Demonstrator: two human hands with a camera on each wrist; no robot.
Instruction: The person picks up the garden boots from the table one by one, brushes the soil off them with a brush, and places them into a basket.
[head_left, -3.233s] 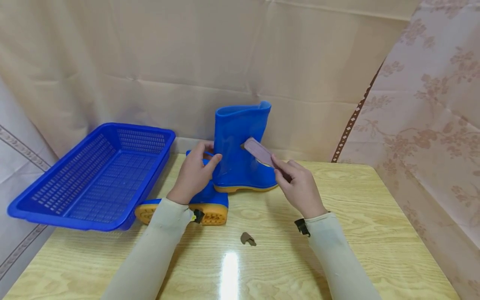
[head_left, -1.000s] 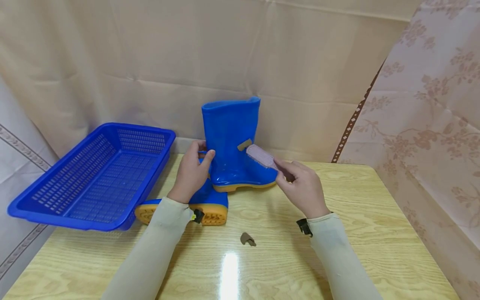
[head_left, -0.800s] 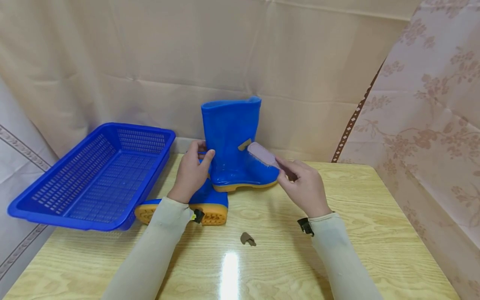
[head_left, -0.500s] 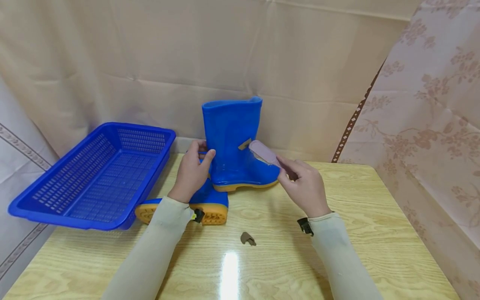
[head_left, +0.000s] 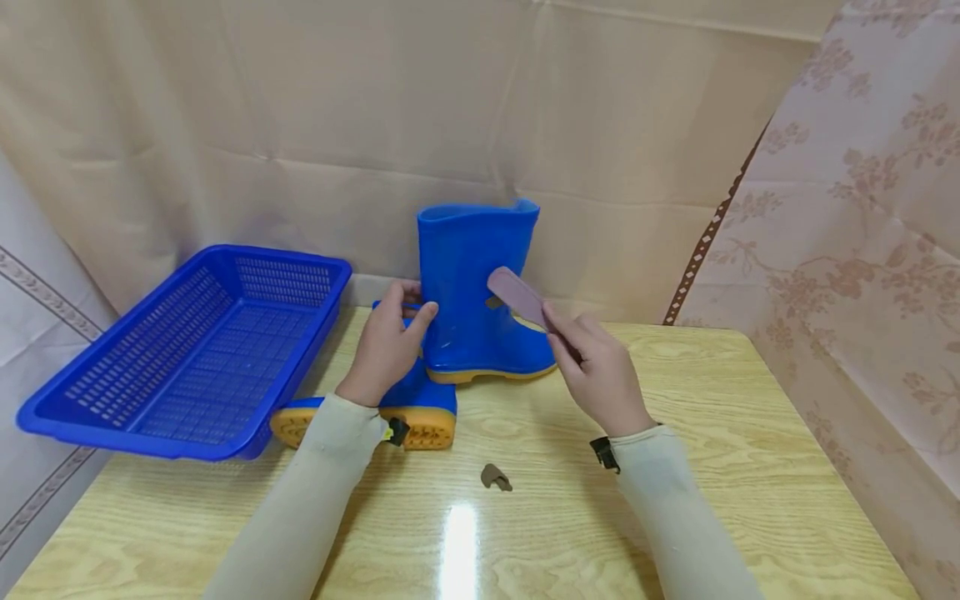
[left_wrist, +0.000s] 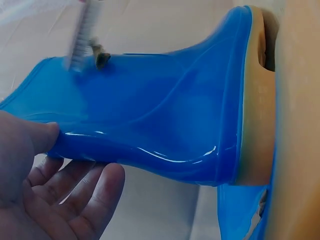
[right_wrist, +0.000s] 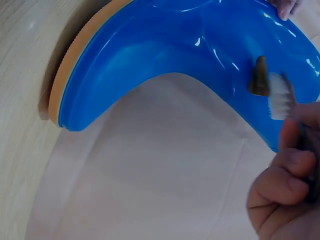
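A blue rain boot [head_left: 461, 267] with a yellow sole stands on the wooden table. My left hand [head_left: 386, 342] grips the back of its shaft, thumb on the near side and fingers behind. Between thumb and fingers my right hand [head_left: 600, 371] holds a brush [head_left: 517, 296] with a pale purple back. White bristles [right_wrist: 280, 97] show beside a brown, mud-like lump [right_wrist: 258, 77] stuck on the shaft. The brush is blurred in the left wrist view. Partly hidden by the left forearm, a second boot [head_left: 427, 427] lies on its side, sole facing me.
A blue plastic basket [head_left: 210, 450] stands at the left, against the lying boot. Nearer me on the table [head_left: 555, 517] is a loose brown piece [head_left: 495, 477]. A beige cloth [head_left: 637, 167] hangs right behind the boot.
The standing boot's top has swung to the right. The brush has moved up and left, from beside the brown lump to partly over it. Both hands keep their hold.
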